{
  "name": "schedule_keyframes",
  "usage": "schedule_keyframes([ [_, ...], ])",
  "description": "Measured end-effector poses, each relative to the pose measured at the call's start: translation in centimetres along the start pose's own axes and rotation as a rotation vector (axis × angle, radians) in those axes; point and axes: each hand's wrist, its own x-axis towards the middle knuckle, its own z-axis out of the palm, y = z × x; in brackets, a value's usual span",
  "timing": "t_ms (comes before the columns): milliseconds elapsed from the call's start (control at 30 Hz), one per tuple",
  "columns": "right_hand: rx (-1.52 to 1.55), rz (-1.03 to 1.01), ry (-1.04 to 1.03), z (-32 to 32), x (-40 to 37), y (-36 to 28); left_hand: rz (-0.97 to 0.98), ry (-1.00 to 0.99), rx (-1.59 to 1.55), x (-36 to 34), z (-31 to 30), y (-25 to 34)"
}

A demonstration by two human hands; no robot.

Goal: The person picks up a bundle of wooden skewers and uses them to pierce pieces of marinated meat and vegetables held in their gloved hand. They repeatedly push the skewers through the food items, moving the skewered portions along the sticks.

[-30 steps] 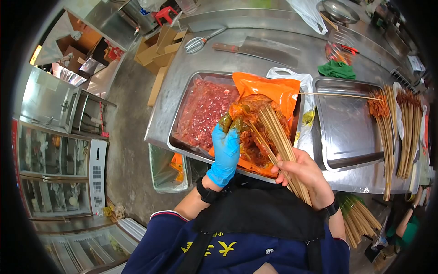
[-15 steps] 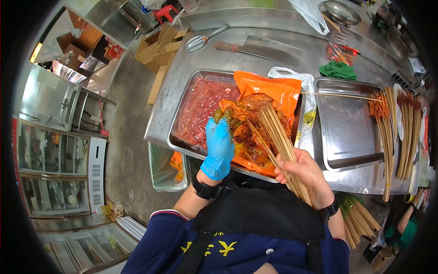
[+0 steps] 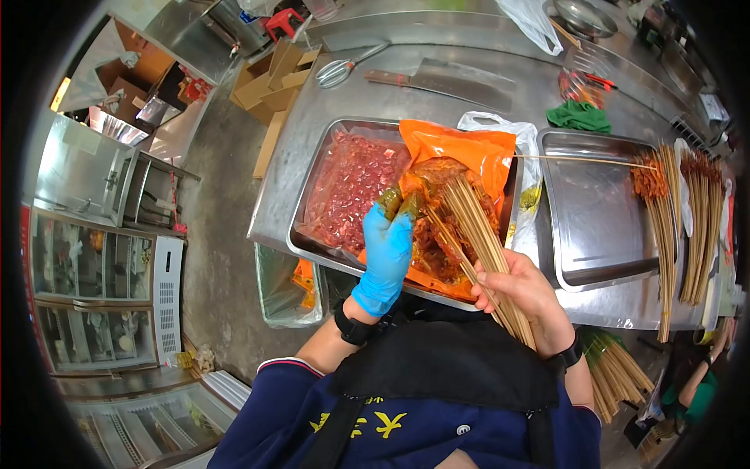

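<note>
My left hand (image 3: 388, 242), in a blue glove with sauce-stained fingertips, pinches a small piece of marinated meat (image 3: 414, 186). It is over the orange bag (image 3: 457, 143) of red marinated meat (image 3: 437, 252). Bare, my right hand (image 3: 519, 293) is closed round a bundle of bamboo skewers (image 3: 478, 227) that slants up and left over the meat. One skewer (image 3: 453, 244) stands slightly apart from the bundle, its tip close to my left fingertips. A clear bag of raw chopped meat (image 3: 355, 184) lies to the left in the same metal tray (image 3: 301, 211).
On the right, an upright-edged tray (image 3: 601, 270) has a skewer across its far end, near loaded skewers (image 3: 662, 227). A cleaver (image 3: 449, 86), whisk (image 3: 336, 73) and green cloth (image 3: 580, 116) lie behind. A lined bin (image 3: 285, 293) stands below left.
My left hand has moved right and slightly up, nearer the skewer tips, with the meat between its fingers. My right hand and the skewer bundle have barely moved.
</note>
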Motion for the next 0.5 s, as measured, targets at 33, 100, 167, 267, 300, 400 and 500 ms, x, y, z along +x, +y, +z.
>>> schedule_keyframes([
  [33, 0.005, 0.001, 0.001, 0.0, 0.0, 0.0, 0.006, 0.027, 0.081, -0.3, 0.1, -0.1],
  [100, 0.011, 0.001, 0.002, 0.0, 0.0, 0.1, 0.012, 0.053, 0.162, -0.8, 0.4, -0.4],
  [167, 0.012, -0.003, 0.003, -0.1, 0.1, 0.1, 0.023, 0.071, 0.163, -1.2, 0.6, -0.8],
  [267, 0.025, 0.004, -0.006, -0.1, 0.1, 0.1, -0.03, 0.003, 0.222, -1.2, 0.5, -0.3],
  [300, 0.023, 0.006, -0.008, -0.1, 0.2, 0.2, -0.03, 0.006, 0.222, -1.2, 0.5, -0.4],
  [400, 0.038, 0.006, 0.004, -0.1, 0.2, 0.3, -0.051, 0.013, 0.146, -1.4, 0.9, -0.4],
  [500, 0.039, -0.005, 0.009, 0.0, 0.2, 0.3, -0.211, 0.011, 0.071, -2.1, 1.9, -0.2],
])
